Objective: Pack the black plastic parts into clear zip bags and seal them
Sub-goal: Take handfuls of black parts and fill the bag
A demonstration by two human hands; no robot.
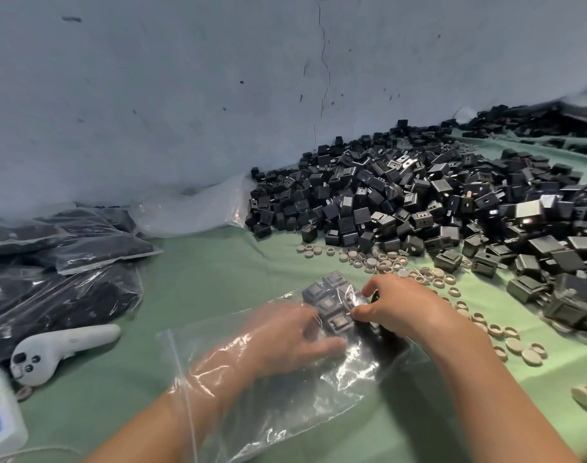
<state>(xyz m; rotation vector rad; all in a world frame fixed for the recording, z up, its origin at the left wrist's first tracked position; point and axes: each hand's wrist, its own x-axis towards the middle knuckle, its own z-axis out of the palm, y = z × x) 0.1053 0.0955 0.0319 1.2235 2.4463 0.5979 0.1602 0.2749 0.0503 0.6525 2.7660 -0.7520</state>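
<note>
Green cloth [218, 269] covers the work surface, which ends at a bare grey-blue wall [185, 95]. On the cloth in front of the person lies a clear bag [285, 406], its zip mouth turned toward them. A block of black parts [328, 304] sits packed at its far, closed end.

The left hand [293, 334] is inside the bag, the forearm through the mouth. Its fingers are loosely spread against the parts and grip nothing that I can make out. The right hand [405, 309] is outside at the far end, thumb and forefinger pinched narrowly on the film and the parts under it.

Beyond the bag and to its right rises the pile [419, 202] of loose black parts, with tan rings [382, 260] strewn between pile and bag. Left of the bag lie filled bags [68, 255], with a white controller [54, 347] on the cloth between. Empty bags [191, 208] lie beyond, against the wall.

The step in hand looks like filling: the parts are being squared into rows while the right hand steadies them. The bag seems only part full. The next move probably calls for more parts from the pile. Or, if this count is enough, the left hand must leave without upsetting the rows. Then the zip gets pressed shut along its whole length.
</note>
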